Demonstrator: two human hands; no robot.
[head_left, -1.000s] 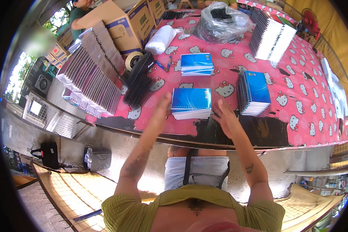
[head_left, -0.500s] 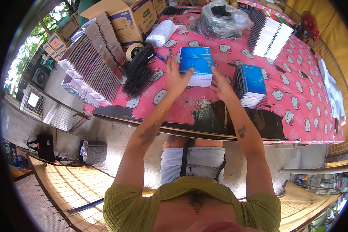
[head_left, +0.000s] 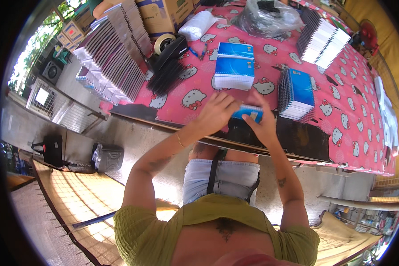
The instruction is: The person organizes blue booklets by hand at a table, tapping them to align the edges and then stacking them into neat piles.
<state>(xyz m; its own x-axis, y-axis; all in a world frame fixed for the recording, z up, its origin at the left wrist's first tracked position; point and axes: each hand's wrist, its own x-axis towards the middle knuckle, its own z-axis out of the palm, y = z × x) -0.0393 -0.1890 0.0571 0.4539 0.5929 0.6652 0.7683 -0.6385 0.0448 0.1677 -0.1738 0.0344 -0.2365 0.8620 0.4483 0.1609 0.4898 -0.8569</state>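
Observation:
A small blue-covered notebook [head_left: 248,112] is held near the table's front edge, its punched edge toward the far side. My right hand [head_left: 266,123] grips its right end, thumb on the cover and fingers behind. My left hand [head_left: 218,113] is curled at the notebook's left end, fingers bent together; whatever they pinch is hidden. Just beyond lies a pile of blue notebooks [head_left: 235,67], in two rows with white page edges showing. To the right stands a stack of blue notebooks with black spiral bindings [head_left: 302,91].
Left are tall stacks of spiral-bound notebooks [head_left: 107,62], a black tape dispenser [head_left: 170,55], black spiral coils [head_left: 165,80] and blue-handled pliers [head_left: 198,52]. Behind are a cardboard box [head_left: 164,17], a white roll [head_left: 197,25] and a clear plastic bag [head_left: 268,20]. More notebooks [head_left: 321,42] stand far right.
Both hands have come back from the blue pile toward the table's front edge, now with one notebook between them. The view has shifted slightly.

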